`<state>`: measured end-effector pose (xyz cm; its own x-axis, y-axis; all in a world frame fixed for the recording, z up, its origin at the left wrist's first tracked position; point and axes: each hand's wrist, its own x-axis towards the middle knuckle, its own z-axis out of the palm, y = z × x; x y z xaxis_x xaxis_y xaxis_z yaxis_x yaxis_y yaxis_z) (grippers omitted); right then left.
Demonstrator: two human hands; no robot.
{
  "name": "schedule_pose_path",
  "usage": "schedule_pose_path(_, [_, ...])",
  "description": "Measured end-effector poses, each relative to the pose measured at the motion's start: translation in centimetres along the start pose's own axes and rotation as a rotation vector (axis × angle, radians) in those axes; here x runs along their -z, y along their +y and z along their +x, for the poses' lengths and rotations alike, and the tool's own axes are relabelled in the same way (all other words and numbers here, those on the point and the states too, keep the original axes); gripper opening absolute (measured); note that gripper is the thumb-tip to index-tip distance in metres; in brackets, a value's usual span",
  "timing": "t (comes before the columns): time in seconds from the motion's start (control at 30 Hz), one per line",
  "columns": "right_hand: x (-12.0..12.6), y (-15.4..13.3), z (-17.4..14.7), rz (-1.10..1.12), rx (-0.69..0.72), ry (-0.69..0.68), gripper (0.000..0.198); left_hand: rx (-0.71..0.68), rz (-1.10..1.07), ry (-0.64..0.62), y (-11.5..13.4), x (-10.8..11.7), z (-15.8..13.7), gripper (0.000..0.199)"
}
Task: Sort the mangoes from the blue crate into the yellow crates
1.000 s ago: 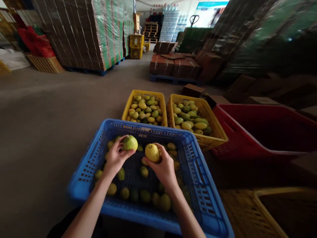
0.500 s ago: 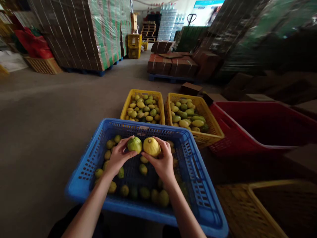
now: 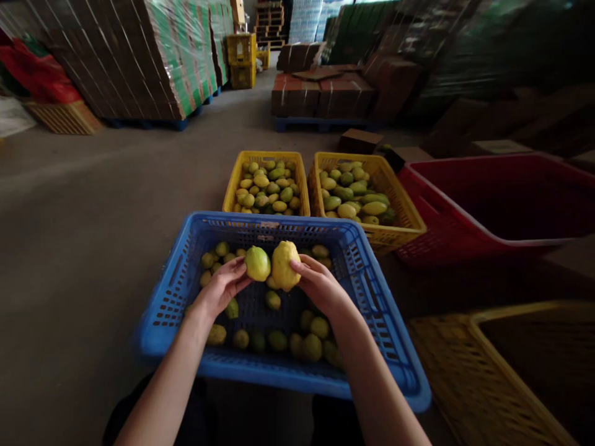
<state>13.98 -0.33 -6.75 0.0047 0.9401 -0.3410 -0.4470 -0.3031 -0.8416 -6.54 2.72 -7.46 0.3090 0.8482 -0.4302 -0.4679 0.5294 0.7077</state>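
Note:
My left hand [image 3: 222,286] grips a round green-yellow lemon [image 3: 257,264] by its left side. In my right hand [image 3: 324,286] is a larger, lumpy yellow lemon [image 3: 284,266], held from the right with the thumb on its face. The two fruits are side by side above a blue plastic crate [image 3: 395,347]. Inside that crate more green and yellow fruits lie along the edges, and one small greenish fruit [image 3: 273,300] sits near the middle. My forearms hide part of the crate's contents.
Behind the blue crate stand a left yellow crate [image 3: 227,192] and a right yellow crate [image 3: 404,214], both holding fruit. A red bin [image 3: 427,229] is at the right, with another yellow crate [image 3: 502,371] nearer me. Wrapped box stacks [image 3: 186,56] and palletised cartons [image 3: 344,96] stand farther back.
Both fruits have been turned in my hands, so their sides show now instead of their stem ends. My right hand has shifted rightward around its fruit. The view has tilted down.

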Motion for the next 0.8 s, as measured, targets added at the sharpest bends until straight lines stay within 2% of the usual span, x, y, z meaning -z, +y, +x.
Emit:
schedule_pose_path(0.13, [-0.2, -0.3, 0.0, 0.024, -0.097, 0.011, 0.018, 0.048, -0.073, 0.072, 0.1, -0.5, 0.0, 0.017])
schedule_pose_path(0.33, [-0.7, 0.0, 0.3, 0.031, -0.182, 0.103, 0.018, 0.082, -0.125, 0.151, 0.4, -0.9, -0.2, 0.022])
schedule_pose_path(0.4, [-1.0, 0.6, 0.3, -0.033, -0.160, 0.113, 0.020, 0.078, -0.117, 0.103, 0.3, -1.2, -0.3, 0.026])
schedule_pose_path(0.5, [-2.0, 1.8, 0.2, -0.147, -0.090, 0.102, 0.033, 0.053, -0.077, 0.022, -0.5, -1.7, -0.3, 0.029])
schedule_pose_path(0.57, [-2.7, 2.6, 0.1, -0.180, -0.071, 0.110, 0.041, 0.041, -0.077, 0.089, -1.3, -2.0, -0.2, 0.027])
schedule_pose_path(0.7, [-3.6, 3.6, 0.1, -0.167, -0.041, 0.160, 0.042, 0.133, -0.240, 0.359, -2.8, -2.1, 0.5, 0.020])
schedule_pose_path(0.8, [-3.8, 3.5, 0.3, -0.099, -0.081, 0.170, 0.038, 0.192, -0.353, 0.438, -3.5, -1.6, 1.1, 0.018])
